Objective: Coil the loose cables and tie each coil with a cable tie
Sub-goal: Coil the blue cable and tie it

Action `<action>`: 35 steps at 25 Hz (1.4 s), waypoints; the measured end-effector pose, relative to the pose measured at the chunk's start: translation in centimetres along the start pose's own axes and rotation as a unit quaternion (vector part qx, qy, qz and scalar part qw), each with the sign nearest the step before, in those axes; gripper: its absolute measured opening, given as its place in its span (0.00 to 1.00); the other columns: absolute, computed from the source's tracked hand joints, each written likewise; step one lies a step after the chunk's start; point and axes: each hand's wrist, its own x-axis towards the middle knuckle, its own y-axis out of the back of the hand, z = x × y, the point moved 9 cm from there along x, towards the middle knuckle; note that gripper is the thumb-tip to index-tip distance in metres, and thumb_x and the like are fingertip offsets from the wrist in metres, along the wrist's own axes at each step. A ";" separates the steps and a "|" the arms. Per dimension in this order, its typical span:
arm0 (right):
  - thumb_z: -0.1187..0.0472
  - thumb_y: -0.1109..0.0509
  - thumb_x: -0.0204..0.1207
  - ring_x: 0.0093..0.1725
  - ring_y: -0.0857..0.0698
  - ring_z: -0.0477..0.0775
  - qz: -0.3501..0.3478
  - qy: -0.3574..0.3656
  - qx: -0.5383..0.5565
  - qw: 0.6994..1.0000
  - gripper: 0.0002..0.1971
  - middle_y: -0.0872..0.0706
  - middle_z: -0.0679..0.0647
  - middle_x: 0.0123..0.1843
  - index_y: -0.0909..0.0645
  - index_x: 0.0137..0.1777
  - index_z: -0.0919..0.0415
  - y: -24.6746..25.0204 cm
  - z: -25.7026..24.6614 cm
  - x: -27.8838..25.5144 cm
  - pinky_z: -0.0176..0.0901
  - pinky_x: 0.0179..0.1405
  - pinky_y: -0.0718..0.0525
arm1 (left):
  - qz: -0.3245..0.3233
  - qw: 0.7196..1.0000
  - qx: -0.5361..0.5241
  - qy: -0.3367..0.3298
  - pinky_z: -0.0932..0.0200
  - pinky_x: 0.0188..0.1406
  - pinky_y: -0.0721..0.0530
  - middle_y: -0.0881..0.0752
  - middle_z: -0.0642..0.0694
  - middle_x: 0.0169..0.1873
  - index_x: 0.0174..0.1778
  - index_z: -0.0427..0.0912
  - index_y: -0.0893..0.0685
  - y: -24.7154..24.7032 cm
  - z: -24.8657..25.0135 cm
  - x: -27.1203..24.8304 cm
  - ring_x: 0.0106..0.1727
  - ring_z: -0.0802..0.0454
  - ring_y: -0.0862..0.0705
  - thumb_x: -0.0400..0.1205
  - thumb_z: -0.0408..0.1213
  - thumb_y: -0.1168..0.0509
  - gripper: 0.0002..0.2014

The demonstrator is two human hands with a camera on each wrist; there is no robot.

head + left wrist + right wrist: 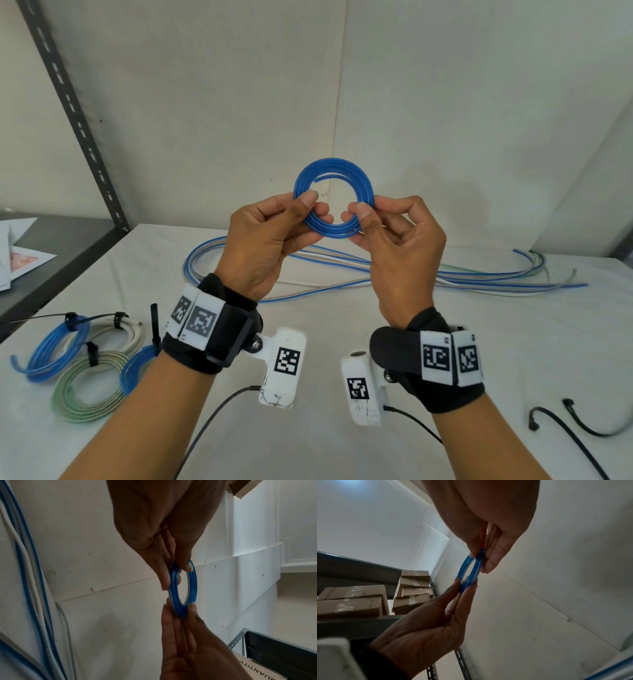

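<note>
Coil in hand: small ring of blue plastic-sheathed cable (334, 202), several turns, held up above the white cloth-covered table (479, 342); one cut end shows inside the ring's top.
Left hand (270, 240): my thumb and fingers pinch the coil's left side.
Right hand (397, 246): my thumb and fingers pinch its right side.
Tie on this coil: none visible yet.
Done: four tied coils (85, 363), blue, white and green, lie at the table's left, black ties on them.
Left to do: loose blue, white and green cables (462, 274) lie in a long bundle behind my hands.
Supplies: two black cable ties (561, 418) at right.
Progress: I judge past the start, several cables remaining.
</note>
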 end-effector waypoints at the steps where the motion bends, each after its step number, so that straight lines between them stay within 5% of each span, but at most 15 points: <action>1: 0.67 0.24 0.79 0.49 0.06 0.59 0.010 -0.001 0.011 1.000 0.07 0.07 0.61 0.48 0.19 0.52 0.64 0.0 0.0 -0.1 0.56 0.46 0.07 | -0.001 1.000 -0.005 0.000 0.62 0.41 0.10 0.07 0.42 0.44 0.54 0.36 0.10 -0.2 -0.1 -0.1 0.47 0.49 0.08 0.81 0.38 0.31 0.10; 9: 0.69 0.24 0.78 0.47 0.06 0.59 0.005 0.003 0.015 1.000 0.08 0.06 0.61 0.46 0.19 0.53 0.64 0.5 -0.3 0.5 0.54 0.45 0.07 | -0.030 0.999 0.021 -0.015 0.55 0.51 0.08 0.07 0.38 0.49 0.58 0.34 0.12 -1.1 0.0 -0.3 0.52 0.44 0.07 0.78 0.39 0.30 0.16; 13: 0.72 0.23 0.77 0.43 0.06 0.56 -0.133 -0.023 -0.076 0.988 0.06 0.06 0.59 0.46 0.15 0.50 0.64 -0.7 0.7 1.1 0.46 0.42 0.09 | -0.091 0.986 0.138 0.031 0.49 0.55 0.09 0.08 0.35 0.51 0.63 0.30 0.14 -1.1 -0.3 0.0 0.50 0.43 0.08 0.81 0.47 0.33 0.23; 16: 0.70 0.22 0.77 0.40 0.06 0.55 -0.192 0.001 -0.150 0.970 0.07 0.06 0.55 0.45 0.12 0.50 0.58 -1.4 1.0 0.9 0.53 0.49 0.08 | -0.107 0.972 0.188 0.092 0.49 0.50 0.10 0.15 0.41 0.33 0.58 0.24 0.16 -0.3 -1.7 0.2 0.35 0.47 0.16 0.88 0.54 0.44 0.30; 19: 0.68 0.22 0.77 0.40 0.06 0.52 -0.200 0.008 -0.162 0.966 0.07 0.06 0.53 0.44 0.11 0.51 0.56 -1.5 1.0 0.8 0.51 0.50 0.08 | -0.124 0.968 0.181 0.125 0.49 0.46 0.12 0.28 0.48 0.23 0.45 0.35 0.20 -1.2 -2.8 -0.2 0.24 0.53 0.30 0.92 0.52 0.50 0.25; 27: 0.69 0.21 0.76 0.41 0.06 0.56 -0.183 0.004 -0.126 0.975 0.06 0.06 0.58 0.43 0.17 0.45 0.60 -1.7 0.9 0.6 0.51 0.48 0.08 | -0.076 0.979 0.141 0.126 0.58 0.32 0.26 0.40 0.53 0.20 0.38 0.37 0.23 -1.1 -2.3 0.0 0.22 0.55 0.43 0.92 0.46 0.47 0.21; 35: 0.68 0.18 0.72 0.41 0.06 0.58 -0.164 -0.014 -0.101 0.981 0.09 0.06 0.59 0.44 0.14 0.48 0.58 -1.6 1.1 0.4 0.56 0.46 0.08 | -0.055 0.988 0.077 0.122 0.59 0.27 0.26 0.41 0.53 0.19 0.38 0.36 0.23 -0.6 -2.1 0.2 0.22 0.55 0.43 0.92 0.45 0.48 0.21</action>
